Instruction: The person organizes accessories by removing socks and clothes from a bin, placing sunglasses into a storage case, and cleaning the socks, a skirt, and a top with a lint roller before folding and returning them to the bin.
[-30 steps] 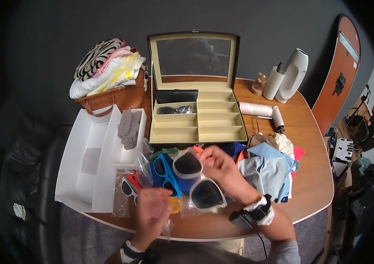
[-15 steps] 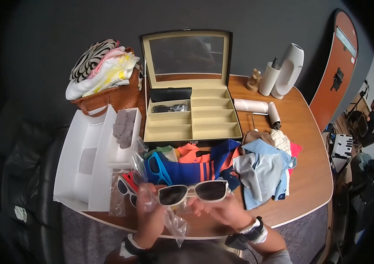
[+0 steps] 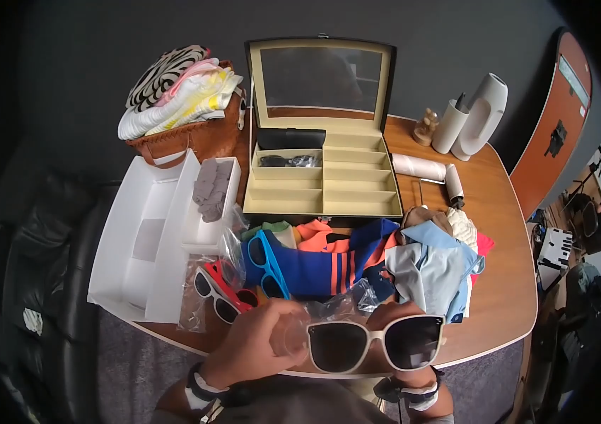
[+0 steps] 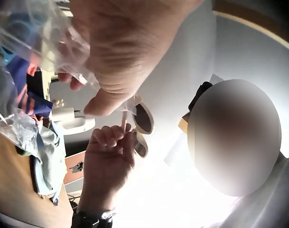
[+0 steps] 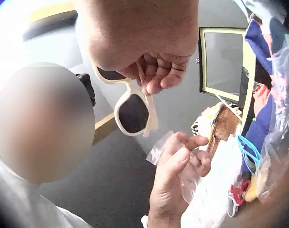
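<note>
Cream-framed sunglasses with dark lenses are held up close to the camera in the head view. My right hand, partly hidden behind them, pinches a folded temple arm, which shows in the right wrist view, where the sunglasses hang below the fingers. To their left, my left hand grips a crumpled clear plastic bag between thumb and fingers. Beyond the hands lie blue sunglasses on folded navy and orange clothing. Red sunglasses and white ones rest near the left hand.
An open display case stands behind the clothes, holding a black case and bagged dark sunglasses. White boxes and a basket of cloths are left. A shirt pile, lint roller and vase are right.
The cream sunglasses have turned from tilted to level and come lower and nearer the camera. Both hands moved down and to the right, with the plastic bag in the left hand.
</note>
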Action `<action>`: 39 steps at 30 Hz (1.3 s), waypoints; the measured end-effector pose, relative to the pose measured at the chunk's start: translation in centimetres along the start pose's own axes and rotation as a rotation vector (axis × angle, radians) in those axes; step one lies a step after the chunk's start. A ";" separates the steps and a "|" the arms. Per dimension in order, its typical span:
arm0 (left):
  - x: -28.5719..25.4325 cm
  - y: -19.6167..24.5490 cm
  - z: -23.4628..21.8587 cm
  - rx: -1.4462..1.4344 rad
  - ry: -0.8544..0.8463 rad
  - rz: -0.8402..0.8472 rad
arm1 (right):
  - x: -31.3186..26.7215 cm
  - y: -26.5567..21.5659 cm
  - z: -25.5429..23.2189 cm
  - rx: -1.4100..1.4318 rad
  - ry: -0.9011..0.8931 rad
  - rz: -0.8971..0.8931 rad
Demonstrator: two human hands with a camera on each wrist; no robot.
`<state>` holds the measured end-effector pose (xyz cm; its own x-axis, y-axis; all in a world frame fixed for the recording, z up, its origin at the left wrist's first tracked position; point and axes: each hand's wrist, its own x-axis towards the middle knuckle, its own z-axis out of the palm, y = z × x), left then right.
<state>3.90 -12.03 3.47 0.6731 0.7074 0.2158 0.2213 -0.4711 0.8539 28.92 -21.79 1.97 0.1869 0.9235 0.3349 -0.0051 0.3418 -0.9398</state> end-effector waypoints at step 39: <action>0.2 -0.2 2.3 -0.494 -0.419 -0.293 | 3.0 -1.7 2.7 -0.209 -0.458 0.188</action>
<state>5.58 -13.04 2.24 0.8716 0.4595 -0.1709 0.1552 0.0720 0.9853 26.83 -19.09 4.77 -0.2462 0.9628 0.1112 0.2072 0.1644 -0.9644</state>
